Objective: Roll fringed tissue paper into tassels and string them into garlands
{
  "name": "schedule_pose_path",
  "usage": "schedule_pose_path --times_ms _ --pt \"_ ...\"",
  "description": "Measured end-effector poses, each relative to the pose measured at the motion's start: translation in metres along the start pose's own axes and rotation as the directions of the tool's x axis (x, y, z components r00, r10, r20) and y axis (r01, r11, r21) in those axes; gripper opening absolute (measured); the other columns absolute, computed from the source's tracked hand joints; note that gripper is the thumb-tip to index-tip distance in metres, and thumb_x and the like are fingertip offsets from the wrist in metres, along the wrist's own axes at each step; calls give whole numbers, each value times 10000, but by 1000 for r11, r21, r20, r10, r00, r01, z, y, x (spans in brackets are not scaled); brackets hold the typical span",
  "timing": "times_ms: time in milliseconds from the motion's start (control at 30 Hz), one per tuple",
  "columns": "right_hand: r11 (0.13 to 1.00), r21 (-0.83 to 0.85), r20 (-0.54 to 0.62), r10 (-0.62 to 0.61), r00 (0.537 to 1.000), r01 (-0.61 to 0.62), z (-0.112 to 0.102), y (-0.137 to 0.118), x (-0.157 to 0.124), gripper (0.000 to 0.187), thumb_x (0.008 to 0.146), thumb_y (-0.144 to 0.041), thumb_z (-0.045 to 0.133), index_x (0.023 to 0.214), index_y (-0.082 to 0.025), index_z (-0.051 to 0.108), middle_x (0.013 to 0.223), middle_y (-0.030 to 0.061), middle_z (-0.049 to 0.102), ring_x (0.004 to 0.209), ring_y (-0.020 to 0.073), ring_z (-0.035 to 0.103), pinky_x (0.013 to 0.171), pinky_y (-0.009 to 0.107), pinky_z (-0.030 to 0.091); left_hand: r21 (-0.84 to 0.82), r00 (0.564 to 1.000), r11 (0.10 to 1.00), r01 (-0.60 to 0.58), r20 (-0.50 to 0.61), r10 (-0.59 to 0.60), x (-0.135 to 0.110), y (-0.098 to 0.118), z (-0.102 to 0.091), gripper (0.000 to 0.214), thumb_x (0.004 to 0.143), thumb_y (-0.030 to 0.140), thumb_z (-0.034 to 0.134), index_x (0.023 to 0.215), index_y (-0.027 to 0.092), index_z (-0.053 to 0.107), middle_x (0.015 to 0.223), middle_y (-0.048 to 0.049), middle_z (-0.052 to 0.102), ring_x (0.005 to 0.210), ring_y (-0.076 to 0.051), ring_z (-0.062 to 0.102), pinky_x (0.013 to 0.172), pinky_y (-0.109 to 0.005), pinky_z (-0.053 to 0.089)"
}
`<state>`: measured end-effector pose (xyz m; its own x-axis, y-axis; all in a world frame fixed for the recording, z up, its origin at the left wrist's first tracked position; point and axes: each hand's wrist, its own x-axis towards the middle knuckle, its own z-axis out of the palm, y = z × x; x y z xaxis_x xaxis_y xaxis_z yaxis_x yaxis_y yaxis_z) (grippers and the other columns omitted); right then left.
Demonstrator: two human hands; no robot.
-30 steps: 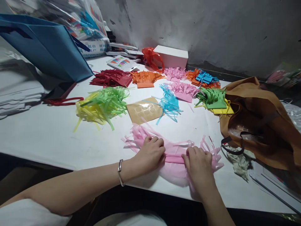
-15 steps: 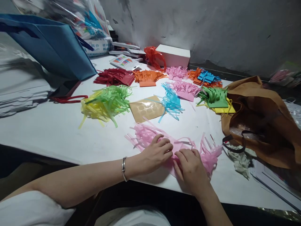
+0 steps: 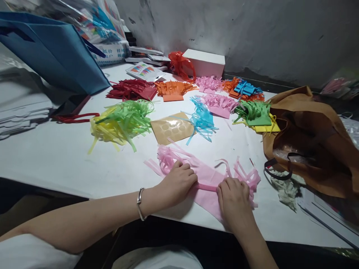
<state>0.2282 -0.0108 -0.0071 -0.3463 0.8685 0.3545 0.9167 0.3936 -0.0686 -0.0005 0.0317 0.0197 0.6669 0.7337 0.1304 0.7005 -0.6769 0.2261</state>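
Note:
A pink tissue-paper tassel sheet point(image 3: 206, 170) lies before me at the table's front edge, with cut strips bunched at its left and right ends. Across its plain middle runs a darker pink rolled or folded band point(image 3: 207, 186). My left hand point(image 3: 181, 183) is closed over the band's left part, fingers curled. On the right part my right hand point(image 3: 234, 194) is closed in the same way, its fingers bent over the paper. Between the hands a short stretch of the band shows.
Beyond lie a brown card with clear round stickers point(image 3: 174, 129), a blue tassel point(image 3: 203, 119) and green and yellow tassels point(image 3: 123, 119). A brown bag point(image 3: 314, 138) stands open at right, a blue bag point(image 3: 56, 52) at left. A white box point(image 3: 204, 63) sits by the wall.
My hands have moved apart, the left one leftward and the right one slightly rightward. The pink band between them now shows, and the fingers are more tightly curled.

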Motion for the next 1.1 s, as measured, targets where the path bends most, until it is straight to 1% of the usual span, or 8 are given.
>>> schedule_pose_path --times_ms 133,233,333,467,567,800,967,1100 --pt "996 -72 -20 51 998 -53 -4 -7 11 91 924 -173 569 840 -186 601 879 86 618 864 271 539 888 493 329 16 997 997 74 39 -74 7 3 1 103 876 92 590 814 167 621 736 -38 641 777 -218 518 738 -377 281" --pt "997 67 -72 -19 997 24 -9 -13 14 91 924 -129 566 928 -199 623 941 67 637 916 242 547 979 489 299 -19 997 997 71 41 -70 7 4 2 114 843 62 605 869 174 614 769 -31 643 798 -216 521 740 -374 283" --pt "968 197 -66 -144 987 155 -8 -20 16 151 927 -88 535 877 -196 627 837 30 625 837 194 537 948 415 328 -27 1000 1000 5 12 -5 6 3 3 92 844 95 625 809 180 617 842 -34 657 852 -222 516 766 -385 285" --pt "967 188 -76 -160 984 172 -2 -25 17 201 945 -87 507 808 -182 618 771 24 602 772 179 525 911 392 338 24 988 990 -136 -74 138 4 2 5 42 879 156 646 846 183 648 1026 -58 657 969 -240 509 876 -420 295" --pt "963 195 -88 -171 981 185 0 -28 19 179 959 -100 486 887 -175 633 816 31 614 785 181 533 920 395 340 81 971 973 -214 -91 221 4 1 8 86 921 160 626 838 175 640 961 -50 645 932 -226 498 893 -417 310" --pt "937 241 -96 -236 967 252 -5 -16 8 271 962 -51 423 846 -172 636 804 37 615 792 177 520 918 373 380 149 938 934 -324 -73 338 6 -5 13 169 975 185 585 809 174 617 896 -29 627 881 -207 492 869 -411 315" --pt "945 262 -117 -173 978 198 -8 -3 -13 234 971 -66 439 985 -171 648 960 68 669 962 215 548 1045 449 354 82 949 947 -310 -25 313 4 -6 12 107 985 167 552 921 183 637 934 -32 651 891 -206 503 858 -418 300" --pt "957 286 -79 -27 997 48 -7 -11 -12 160 959 -110 495 921 -195 626 970 53 642 965 214 552 1090 498 310 -11 984 984 -180 13 180 8 3 8 73 879 110 622 868 178 646 933 -52 659 903 -225 513 811 -417 285"
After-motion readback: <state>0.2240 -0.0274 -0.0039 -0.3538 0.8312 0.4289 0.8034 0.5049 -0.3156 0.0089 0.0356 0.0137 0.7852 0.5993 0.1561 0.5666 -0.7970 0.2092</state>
